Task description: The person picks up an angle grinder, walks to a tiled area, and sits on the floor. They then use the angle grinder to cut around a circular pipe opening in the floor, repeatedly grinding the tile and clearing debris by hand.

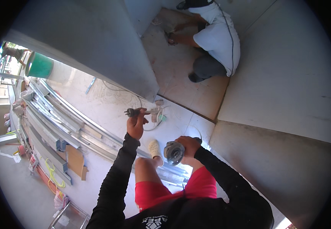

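Note:
My left hand is closed around a dark power plug, its prongs pointing left. Just beyond those fingers is a pale cord, looped near the floor; whether it joins the plug I cannot make out. My right hand grips an angle grinder by its body, in front of my red shorts. The grinder's round head faces up and left, and part of its body is hidden under my fingers.
Long metal channels lie stacked on the left, beside a cardboard piece. A green bucket stands at the far left. Grey panels rise ahead and to the right. Beyond them a person in a white shirt crouches.

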Demonstrator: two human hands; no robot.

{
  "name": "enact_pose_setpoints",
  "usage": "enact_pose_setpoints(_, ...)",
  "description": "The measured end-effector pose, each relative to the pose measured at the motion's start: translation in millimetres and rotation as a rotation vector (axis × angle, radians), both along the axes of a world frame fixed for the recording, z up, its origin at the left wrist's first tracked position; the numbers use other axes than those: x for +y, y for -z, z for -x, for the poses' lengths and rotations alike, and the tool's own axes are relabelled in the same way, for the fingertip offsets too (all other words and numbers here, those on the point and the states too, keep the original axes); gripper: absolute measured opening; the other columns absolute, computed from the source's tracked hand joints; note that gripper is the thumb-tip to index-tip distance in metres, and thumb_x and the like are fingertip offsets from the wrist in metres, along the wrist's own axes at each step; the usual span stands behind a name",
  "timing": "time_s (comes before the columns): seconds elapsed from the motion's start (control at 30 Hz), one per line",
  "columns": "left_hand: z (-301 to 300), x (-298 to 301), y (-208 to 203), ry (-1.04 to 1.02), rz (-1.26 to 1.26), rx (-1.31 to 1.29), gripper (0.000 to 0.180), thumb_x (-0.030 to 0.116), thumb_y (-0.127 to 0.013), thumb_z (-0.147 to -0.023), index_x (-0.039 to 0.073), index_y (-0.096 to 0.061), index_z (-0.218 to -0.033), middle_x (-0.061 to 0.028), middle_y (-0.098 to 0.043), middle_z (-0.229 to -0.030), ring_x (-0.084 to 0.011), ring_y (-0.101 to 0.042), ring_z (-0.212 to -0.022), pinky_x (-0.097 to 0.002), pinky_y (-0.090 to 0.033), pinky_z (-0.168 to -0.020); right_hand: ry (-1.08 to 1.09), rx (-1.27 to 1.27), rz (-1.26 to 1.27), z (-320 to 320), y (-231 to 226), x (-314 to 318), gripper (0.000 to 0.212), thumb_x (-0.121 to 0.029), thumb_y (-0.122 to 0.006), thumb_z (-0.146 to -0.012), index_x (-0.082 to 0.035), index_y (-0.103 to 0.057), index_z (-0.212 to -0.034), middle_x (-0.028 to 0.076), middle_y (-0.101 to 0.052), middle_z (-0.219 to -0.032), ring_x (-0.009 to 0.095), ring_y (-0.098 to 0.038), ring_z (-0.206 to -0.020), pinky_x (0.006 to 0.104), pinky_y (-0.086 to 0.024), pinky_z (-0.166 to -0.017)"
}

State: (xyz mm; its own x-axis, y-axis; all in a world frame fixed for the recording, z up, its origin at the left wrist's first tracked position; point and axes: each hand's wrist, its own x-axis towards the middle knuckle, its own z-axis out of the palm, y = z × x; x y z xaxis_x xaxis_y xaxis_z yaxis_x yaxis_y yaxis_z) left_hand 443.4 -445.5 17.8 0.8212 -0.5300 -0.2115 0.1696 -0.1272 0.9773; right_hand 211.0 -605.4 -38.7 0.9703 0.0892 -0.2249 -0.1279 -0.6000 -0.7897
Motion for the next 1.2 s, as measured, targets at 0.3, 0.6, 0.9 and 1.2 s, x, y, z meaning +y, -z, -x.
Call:
enact_pose_setpoints(0.3, 73.4, 161.7, -171.8, -0.289, -0.172, -0.033, 0.035, 0.033, -0.052, -0.100, 0.001, -0.060, -0.110, -0.0076, -0.069, -0.092, -0.0087, -0.059, -0.064, -0.0224, -0.044, -0.056, 0.309, 0.018, -0.105, 48.0, -211.2, 2.5, 0.045, -0.039, -0.076, -0.073, -0.009, -0.067, -0.105, 0.010, -0.071, -0.099, 0.025, -0.068, -0.093, 0.0361, -0.055, -0.083)
enact_pose_setpoints(0.6, 177.9, 254.9, -184.2, -0.704, -0.272, -0.016, 0.035, 0.033, -0.049, -0.101, 0.001, -0.059, -0.112, -0.0088, -0.069, -0.091, -0.0089, -0.058, -0.061, -0.0224, -0.044, -0.053, 0.398, -0.032, 0.028, 74.4, -205.5, -23.4, 0.047, -0.032, -0.081, -0.068, -0.008, -0.066, -0.106, 0.012, -0.070, -0.100, 0.028, -0.067, -0.096, 0.0377, -0.054, -0.084)
enact_pose_setpoints(0.9, 193.4, 296.7, -172.3, -0.827, -0.258, 0.046, 0.035, 0.033, -0.048, -0.101, 0.001, -0.059, -0.111, -0.0111, -0.069, -0.093, -0.0099, -0.058, -0.059, -0.0228, -0.045, -0.051, 0.316, 0.150, -0.024, 63.0, -183.0, 7.9, 0.051, -0.027, -0.080, -0.064, -0.007, -0.063, -0.108, 0.017, -0.069, -0.099, 0.033, -0.066, -0.097, 0.0402, -0.053, -0.085)
enact_pose_setpoints(1.2, 83.0, 327.5, -163.5, -0.680, -0.182, -0.059, 0.036, 0.036, -0.050, -0.101, 0.002, -0.062, -0.105, -0.0062, -0.067, -0.087, -0.0090, -0.059, -0.065, -0.0225, -0.044, -0.057, 0.023, 0.224, 0.149, -78.1, -212.0, 88.5, 0.063, -0.035, -0.081, -0.060, -0.007, -0.058, -0.112, 0.017, -0.068, -0.103, 0.035, -0.065, -0.098, 0.0426, -0.053, -0.085)
